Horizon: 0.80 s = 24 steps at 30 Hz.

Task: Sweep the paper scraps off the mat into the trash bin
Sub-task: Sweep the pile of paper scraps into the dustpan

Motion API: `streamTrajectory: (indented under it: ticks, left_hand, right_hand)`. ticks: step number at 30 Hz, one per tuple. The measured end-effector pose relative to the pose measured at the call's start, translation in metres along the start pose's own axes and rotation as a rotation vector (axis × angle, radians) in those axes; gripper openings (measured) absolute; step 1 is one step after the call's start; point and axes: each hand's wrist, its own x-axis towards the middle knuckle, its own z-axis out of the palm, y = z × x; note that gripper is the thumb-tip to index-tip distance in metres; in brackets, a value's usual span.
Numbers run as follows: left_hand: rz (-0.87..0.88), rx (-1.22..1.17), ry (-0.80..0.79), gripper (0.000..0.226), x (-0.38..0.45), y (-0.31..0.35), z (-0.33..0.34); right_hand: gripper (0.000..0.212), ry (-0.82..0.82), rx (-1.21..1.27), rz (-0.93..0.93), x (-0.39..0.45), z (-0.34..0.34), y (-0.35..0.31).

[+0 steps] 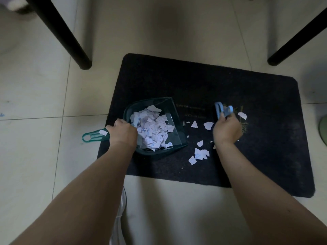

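Most torn white paper scraps [152,129] already fill the green plastic dustpan [174,121] gripped by the left hand [123,132] on the dark rectangular mat [265,138], while the right hand [227,129], clutching a blue-handled brush [221,109], has a few near scraps left, no bin visible.

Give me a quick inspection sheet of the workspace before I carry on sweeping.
Surface: dark mat lying on a pale tiled floor.
Job's things: green dustpan on the mat, heaped with paper scraps; loose scraps lie on the mat to its right; one scrap sits on the dustpan handle; blue brush. No trash bin in view.
Clutter: yellowish fibres on the mat by the brush.
Hands: left hand grips the dustpan handle; right hand grips the brush.
Cables: white cord or tube on the floor near the left forearm; cannot tell which.
Surroundings: black furniture legs at both upper corners; a greenish object at the right edge.
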Motion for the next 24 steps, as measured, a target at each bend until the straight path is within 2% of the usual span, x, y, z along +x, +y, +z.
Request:
streamTrajectory:
  ticks: [3,7,9,11,13,15,18,24]
  left_hand:
    - [0.014,0.017,0.008,0.034,0.001,0.008,-0.003]
    - [0.009,0.026,0.007,0.034,0.0,0.013,-0.005]
    - [0.009,0.024,0.011,0.034,0.0,0.012,-0.005]
    - [0.009,0.023,0.007,0.034,0.001,0.013,-0.005]
    - [0.01,0.025,-0.001,0.034,0.001,0.012,-0.005]
    - [0.009,0.028,0.006,0.034,0.001,0.013,-0.005]
    - [0.004,0.028,0.01,0.034,0.002,0.013,-0.003]
    - [0.007,0.026,-0.005,0.035,0.002,0.013,-0.005]
  right_hand:
    - [0.028,-0.121,-0.061,-0.022,-0.015,0.012,-0.001]
    - [0.028,-0.295,0.049,-0.134,-0.041,0.021,-0.012]
    - [0.027,-0.285,0.13,-0.148,-0.042,0.014,-0.013]
    - [0.027,-0.187,0.155,-0.131,-0.03,0.004,-0.012]
    - [0.028,-0.067,0.126,-0.079,-0.01,-0.004,-0.008]
    - [0.029,-0.021,0.081,-0.008,0.005,-0.008,-0.001]
    - [0.033,-0.105,0.013,0.041,0.004,0.002,0.003]
    - [0.026,-0.342,0.1,-0.106,-0.04,0.023,-0.013]
